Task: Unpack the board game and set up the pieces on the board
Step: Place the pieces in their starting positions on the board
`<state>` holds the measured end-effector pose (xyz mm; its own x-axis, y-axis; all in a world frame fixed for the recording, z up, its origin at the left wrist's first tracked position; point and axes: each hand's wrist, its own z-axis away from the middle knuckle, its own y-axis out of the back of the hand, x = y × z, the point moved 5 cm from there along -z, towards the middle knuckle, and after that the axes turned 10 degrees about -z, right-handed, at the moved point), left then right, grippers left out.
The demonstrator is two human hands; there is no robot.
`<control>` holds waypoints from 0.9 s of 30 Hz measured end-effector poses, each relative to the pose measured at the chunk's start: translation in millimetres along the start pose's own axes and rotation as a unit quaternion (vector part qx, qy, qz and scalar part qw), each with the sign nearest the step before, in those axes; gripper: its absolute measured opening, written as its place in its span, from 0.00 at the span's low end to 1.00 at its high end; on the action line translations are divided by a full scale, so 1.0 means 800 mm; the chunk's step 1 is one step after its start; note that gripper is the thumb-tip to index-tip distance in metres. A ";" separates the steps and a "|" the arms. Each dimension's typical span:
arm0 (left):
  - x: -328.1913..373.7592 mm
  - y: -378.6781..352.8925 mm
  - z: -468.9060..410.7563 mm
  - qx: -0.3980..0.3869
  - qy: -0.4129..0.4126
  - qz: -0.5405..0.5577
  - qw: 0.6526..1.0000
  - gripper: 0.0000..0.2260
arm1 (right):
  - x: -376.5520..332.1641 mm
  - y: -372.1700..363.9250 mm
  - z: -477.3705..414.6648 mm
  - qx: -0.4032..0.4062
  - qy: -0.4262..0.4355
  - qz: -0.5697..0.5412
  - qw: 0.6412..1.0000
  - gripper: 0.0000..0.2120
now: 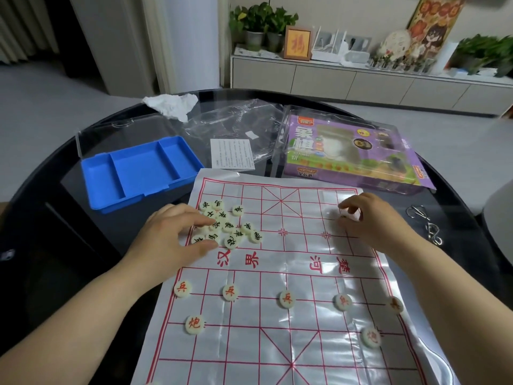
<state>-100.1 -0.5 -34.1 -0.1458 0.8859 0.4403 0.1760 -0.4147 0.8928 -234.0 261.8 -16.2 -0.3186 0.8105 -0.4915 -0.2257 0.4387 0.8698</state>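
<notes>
Nearest you, the board [277, 343], a white sheet with a red grid, lies flat on the dark round table [69, 190]; on its near half five red soldier pieces [286, 299] stand in a row across it, with two red cannon pieces [194, 324] closer to you, one near each side edge; your left hand [172, 234] rests on the far left part of the board, fingers straight and a little spread, thumb apart, touching a heap of black-lettered pieces [230, 226]; your right hand [372, 218] is at the far right, fingers curled down to the sheet over a small, mostly hidden piece, and you cannot tell whether they pinch it; beyond the board a blue tray [138, 173] with three compartments sits to the left, its clear lid [116, 134] standing open behind it; a leaflet [231, 154], a clear plastic bag [236, 123] and the purple game box [355, 151] lie further right; a crumpled tissue [172, 104] sits at the far edge; a metal wire puzzle [424, 226] lies right of the board.
</notes>
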 end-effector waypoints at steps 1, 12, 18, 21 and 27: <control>0.007 0.001 -0.002 -0.007 -0.019 -0.013 1.000 0.16 | -0.006 0.000 0.002 0.006 0.012 -0.004 1.000 0.15; 0.081 -0.022 -0.058 -0.154 -0.147 -0.172 0.962 0.21 | -0.063 -0.036 0.017 -0.078 0.125 0.109 0.983 0.15; 0.090 -0.031 -0.060 -0.164 -0.170 -0.200 0.951 0.21 | -0.059 -0.037 0.018 -0.065 0.134 0.085 0.985 0.14; 0.094 -0.035 -0.059 -0.163 -0.183 -0.200 0.949 0.18 | -0.058 -0.038 0.017 -0.053 0.142 0.077 0.985 0.15; 0.103 -0.038 -0.054 -0.171 -0.200 -0.186 0.946 0.14 | -0.054 -0.038 0.021 -0.037 0.166 0.081 0.982 0.15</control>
<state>-159.5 75.7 -20.7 0.2577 0.9630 0.0789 -0.1513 -0.0405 0.9877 -198.1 220.4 -20.5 -0.6350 0.6910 -0.3455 -0.2105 0.2756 0.9379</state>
